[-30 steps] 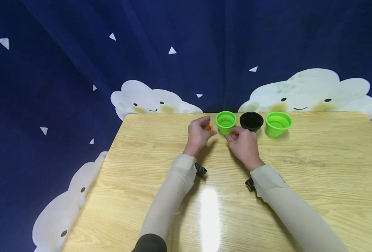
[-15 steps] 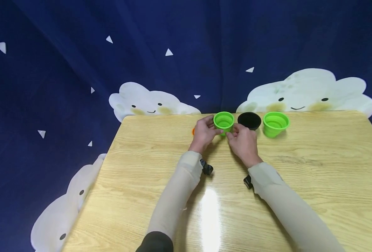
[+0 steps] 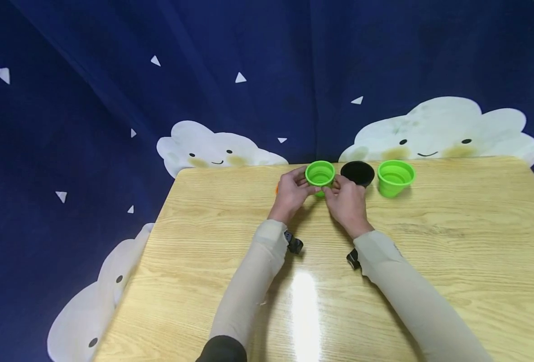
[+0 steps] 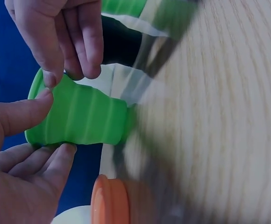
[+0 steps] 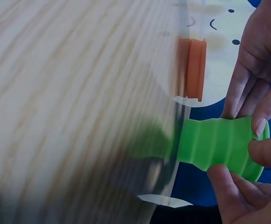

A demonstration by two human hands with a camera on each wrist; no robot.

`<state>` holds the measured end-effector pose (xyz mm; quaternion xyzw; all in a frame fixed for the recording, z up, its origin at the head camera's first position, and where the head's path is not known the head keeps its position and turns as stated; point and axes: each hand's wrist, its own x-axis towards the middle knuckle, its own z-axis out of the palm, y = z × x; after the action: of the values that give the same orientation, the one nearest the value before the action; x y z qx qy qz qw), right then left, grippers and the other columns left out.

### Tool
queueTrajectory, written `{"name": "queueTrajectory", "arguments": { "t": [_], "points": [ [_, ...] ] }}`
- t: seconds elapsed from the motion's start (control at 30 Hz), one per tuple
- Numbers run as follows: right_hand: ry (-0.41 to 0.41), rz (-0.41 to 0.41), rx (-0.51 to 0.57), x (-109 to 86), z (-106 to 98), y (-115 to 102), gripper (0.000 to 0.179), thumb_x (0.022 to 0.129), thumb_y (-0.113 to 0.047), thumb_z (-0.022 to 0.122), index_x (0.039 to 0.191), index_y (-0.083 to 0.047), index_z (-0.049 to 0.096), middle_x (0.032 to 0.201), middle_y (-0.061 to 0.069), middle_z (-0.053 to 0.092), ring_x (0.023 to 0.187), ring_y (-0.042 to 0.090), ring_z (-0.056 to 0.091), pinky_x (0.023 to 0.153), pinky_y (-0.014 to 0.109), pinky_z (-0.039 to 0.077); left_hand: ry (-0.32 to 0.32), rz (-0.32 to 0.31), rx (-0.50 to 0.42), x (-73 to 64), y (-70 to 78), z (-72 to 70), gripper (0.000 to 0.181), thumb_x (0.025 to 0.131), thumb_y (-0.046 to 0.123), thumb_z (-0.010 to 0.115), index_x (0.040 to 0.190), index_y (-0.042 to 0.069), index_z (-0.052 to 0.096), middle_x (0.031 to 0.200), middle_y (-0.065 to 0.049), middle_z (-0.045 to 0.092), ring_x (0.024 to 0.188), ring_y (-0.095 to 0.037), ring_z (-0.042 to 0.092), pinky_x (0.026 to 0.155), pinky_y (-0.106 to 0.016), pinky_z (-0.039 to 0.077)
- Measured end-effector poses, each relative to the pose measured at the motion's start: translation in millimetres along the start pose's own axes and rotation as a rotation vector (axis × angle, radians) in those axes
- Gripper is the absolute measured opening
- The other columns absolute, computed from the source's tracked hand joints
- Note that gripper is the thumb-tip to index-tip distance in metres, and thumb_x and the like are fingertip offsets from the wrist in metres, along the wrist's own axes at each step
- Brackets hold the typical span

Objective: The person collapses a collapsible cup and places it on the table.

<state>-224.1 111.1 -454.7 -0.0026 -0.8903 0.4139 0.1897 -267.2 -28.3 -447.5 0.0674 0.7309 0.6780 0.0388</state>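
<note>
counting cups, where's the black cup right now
In the head view, the black cup is right of centre, between the held green cup and the rightmost green cup, beyond the right hand.

The person wore long cream sleeves: a left sleeve and a right sleeve, both plain, smooth and fairly close-fitting. The left cuff and right cuff were loosely bunched, with soft creases. A rounded black section covered the near end of the left sleeve. A small, boxy black left wrist camera jutted from the cuff's inner side; its right counterpart, equally black, was partly hidden by fabric.
</note>
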Motion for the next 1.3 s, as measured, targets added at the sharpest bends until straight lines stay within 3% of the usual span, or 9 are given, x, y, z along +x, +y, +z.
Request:
{"name": "queueTrajectory", "arguments": {
  "t": [0.23,0.47,0.77,0.93,1.13,1.3],
  "points": [
    [-0.018,-0.031,0.072,-1.0,-9,-4,0.035,0.080,-0.014,0.069,0.111,0.002,0.062,0.087,0.014,0.068,0.075,0.022,0.067,0.074,0.041,0.052,-0.039,0.033,0.018,-7.7,11.2,-6.5,0.062,0.068,-0.011,0.074,0.126,-0.005,0.050,0.114,-0.024,0.058,0.103,-0.031,0.058,0.077,-0.021,0.051],
    [-0.063,-0.047,0.139,-5.3,-26,-7,0.043,0.081,-0.016,0.070,0.116,0.005,0.058,0.092,0.014,0.068,0.078,0.020,0.067,0.066,0.033,0.055,-0.049,0.055,0.139,-14.0,16.7,-11.6,0.058,0.069,-0.007,0.075,0.123,-0.001,0.055,0.107,-0.015,0.063,0.092,-0.017,0.062,0.076,-0.020,0.051],
    [-0.088,-0.115,0.176,-7.6,-50,-15,0.048,0.083,-0.020,0.068,0.122,0.005,0.054,0.095,0.013,0.067,0.077,0.018,0.067,0.062,0.024,0.054,-0.116,0.097,0.153,-32.6,48.9,-15.1,0.052,0.073,-0.007,0.072,0.122,-0.005,0.054,0.107,-0.022,0.062,0.093,-0.028,0.063,0.074,-0.021,0.052],
    [-0.109,-0.152,0.167,-14.2,-63,-19,0.053,0.084,-0.020,0.066,0.131,-0.005,0.047,0.095,0.010,0.067,0.077,0.015,0.066,0.062,0.019,0.053,-0.097,0.148,0.206,-37.2,48.9,-13.0,0.050,0.072,0.001,0.076,0.119,0.000,0.058,0.099,-0.012,0.067,0.085,-0.020,0.065,0.070,-0.020,0.053],
    [-0.079,-0.251,0.115,-21.3,-72,-20,0.032,0.084,-0.017,0.067,0.114,-0.008,0.062,0.089,0.004,0.068,0.072,0.010,0.064,0.060,0.012,0.049,-0.073,0.234,0.307,-42.9,46.7,-11.0,0.049,0.071,0.014,0.079,0.116,0.004,0.061,0.093,-0.004,0.068,0.080,-0.011,0.064,0.067,-0.018,0.052],
    [-0.069,-0.293,0.101,-26.7,-79,-18,0.022,0.082,-0.015,0.069,0.102,-0.008,0.065,0.087,0.003,0.068,0.072,0.011,0.064,0.061,0.018,0.052,-0.077,0.304,0.377,-48.1,49.8,-10.0,0.053,0.071,0.017,0.079,0.118,0.005,0.059,0.094,-0.006,0.068,0.082,-0.015,0.065,0.069,-0.022,0.053]
  ]
}}
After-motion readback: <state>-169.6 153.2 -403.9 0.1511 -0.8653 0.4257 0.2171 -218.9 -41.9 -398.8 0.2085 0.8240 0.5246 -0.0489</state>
